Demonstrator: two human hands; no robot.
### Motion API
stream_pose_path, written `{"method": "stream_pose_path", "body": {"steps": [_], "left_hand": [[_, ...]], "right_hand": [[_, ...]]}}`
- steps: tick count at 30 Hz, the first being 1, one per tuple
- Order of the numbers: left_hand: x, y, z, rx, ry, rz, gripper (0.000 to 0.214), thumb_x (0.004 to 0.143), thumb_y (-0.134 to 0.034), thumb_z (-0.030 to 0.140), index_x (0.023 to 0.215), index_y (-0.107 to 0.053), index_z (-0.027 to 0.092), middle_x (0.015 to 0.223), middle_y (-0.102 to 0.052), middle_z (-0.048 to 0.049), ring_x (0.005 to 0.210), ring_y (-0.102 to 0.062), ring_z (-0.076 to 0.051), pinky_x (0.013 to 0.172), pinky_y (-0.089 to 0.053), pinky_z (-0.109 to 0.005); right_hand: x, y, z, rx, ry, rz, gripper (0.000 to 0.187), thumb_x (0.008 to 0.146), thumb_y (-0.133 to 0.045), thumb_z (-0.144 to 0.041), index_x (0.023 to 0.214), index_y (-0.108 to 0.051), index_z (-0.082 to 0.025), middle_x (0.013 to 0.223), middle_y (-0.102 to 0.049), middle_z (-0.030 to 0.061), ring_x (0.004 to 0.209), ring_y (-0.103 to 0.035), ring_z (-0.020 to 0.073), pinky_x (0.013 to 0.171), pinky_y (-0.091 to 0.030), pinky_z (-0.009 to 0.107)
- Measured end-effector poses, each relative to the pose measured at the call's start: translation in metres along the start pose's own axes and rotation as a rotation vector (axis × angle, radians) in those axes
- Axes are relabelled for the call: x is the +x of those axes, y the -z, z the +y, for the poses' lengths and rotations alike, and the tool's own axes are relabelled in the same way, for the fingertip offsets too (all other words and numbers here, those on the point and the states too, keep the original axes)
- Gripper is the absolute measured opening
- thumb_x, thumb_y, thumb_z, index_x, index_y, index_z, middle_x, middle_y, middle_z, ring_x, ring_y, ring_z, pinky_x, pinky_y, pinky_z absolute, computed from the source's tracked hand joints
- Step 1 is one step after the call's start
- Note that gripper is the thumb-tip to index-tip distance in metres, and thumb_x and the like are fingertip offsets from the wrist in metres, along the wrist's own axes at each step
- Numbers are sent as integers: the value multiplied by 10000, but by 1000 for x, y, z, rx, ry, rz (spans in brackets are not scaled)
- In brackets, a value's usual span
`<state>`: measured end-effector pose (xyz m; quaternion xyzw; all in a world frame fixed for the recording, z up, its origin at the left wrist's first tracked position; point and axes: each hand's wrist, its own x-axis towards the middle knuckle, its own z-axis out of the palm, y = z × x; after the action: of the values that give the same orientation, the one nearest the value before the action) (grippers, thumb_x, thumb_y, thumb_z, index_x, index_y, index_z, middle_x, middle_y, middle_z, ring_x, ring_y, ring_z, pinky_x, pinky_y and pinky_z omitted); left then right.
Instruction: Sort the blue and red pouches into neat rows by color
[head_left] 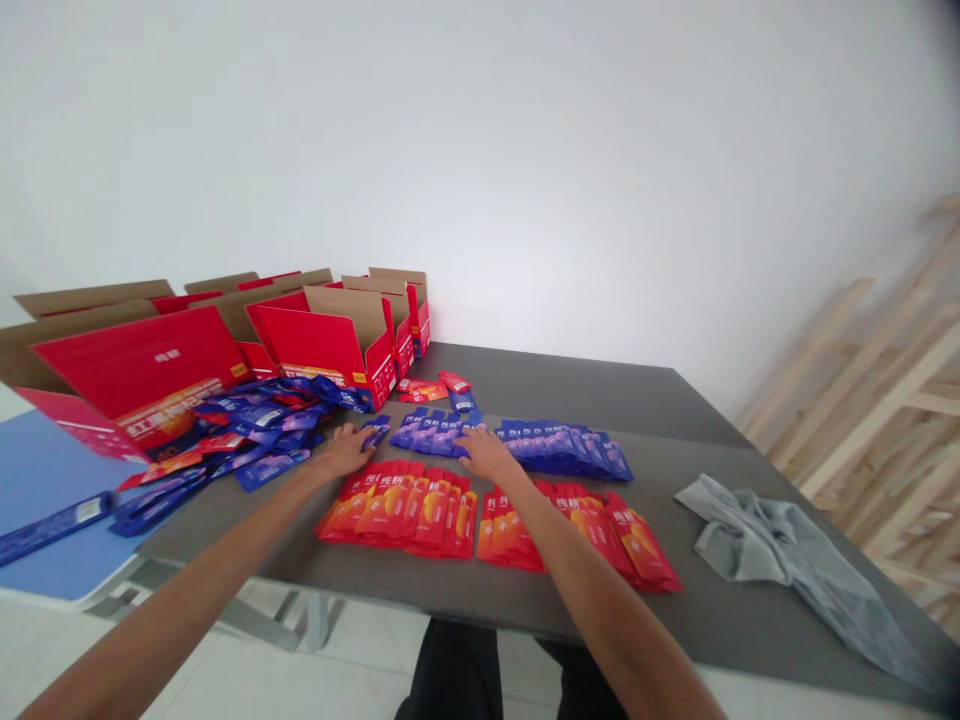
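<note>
My left hand (345,451) lies flat with fingers apart, its fingertips on or just beside a small blue sachet (377,431). My right hand (481,456) rests on the near edge of a fanned row of blue sachets (436,430), which continues to the right as a second blue row (562,449). Below my hands lie two overlapping rows of red-orange sachets (397,510) (577,535). A loose heap of blue sachets (262,425) lies to the left of my left hand. Neither hand clearly grips anything.
Open red cardboard cartons (322,335) stand at the back left, beyond a few red sachets (424,391). The grey tabletop (570,385) adjoins a blue table (52,470). A crumpled grey cloth (780,545) lies at right, with wooden frames (877,400) beyond.
</note>
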<state>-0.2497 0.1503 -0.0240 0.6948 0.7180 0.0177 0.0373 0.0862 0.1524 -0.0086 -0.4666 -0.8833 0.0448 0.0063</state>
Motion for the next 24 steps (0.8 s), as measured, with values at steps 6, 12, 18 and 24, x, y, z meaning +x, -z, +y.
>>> {"method": "stream_pose_path", "body": {"steps": [6, 12, 18, 24], "left_hand": [[15, -11, -5, -16, -74, 39, 512, 978, -461, 313, 1450, -646, 240, 1248, -650, -156, 1186, -595, -311, 1122, -416, -418], [40, -22, 0, -53, -148, 78, 478, 970, -476, 286, 1387, -700, 220, 1229, -660, -145, 1191, -582, -279, 1109, -428, -386], [58, -30, 4, -98, -170, 144, 427, 986, -500, 327, 1338, -732, 257, 1129, -682, -100, 1138, -578, -245, 1111, -429, -381], [57, -32, 7, -104, -117, 156, 456, 989, -514, 383, 1396, -689, 275, 1208, -648, -114, 1172, -562, -273, 1098, -437, -406]], "right_hand": [[2, -1, 0, -4, 0, -1, 503, 994, -599, -298, 1495, -588, -249, 1604, -491, 120, 1447, -472, 293, 1203, -356, 437], [0, 2, -1, -23, 5, -1, 498, 1001, -585, -303, 1496, -583, -253, 1604, -491, 119, 1444, -475, 286, 1200, -356, 437], [0, 6, -4, -45, -1, -6, 473, 987, -606, -286, 1457, -613, -243, 1556, -542, 117, 1404, -514, 274, 1186, -354, 406], [0, 9, -11, -69, -21, 19, 423, 969, -645, -306, 1384, -656, -219, 1461, -607, 136, 1352, -538, 282, 1154, -361, 404]]}}
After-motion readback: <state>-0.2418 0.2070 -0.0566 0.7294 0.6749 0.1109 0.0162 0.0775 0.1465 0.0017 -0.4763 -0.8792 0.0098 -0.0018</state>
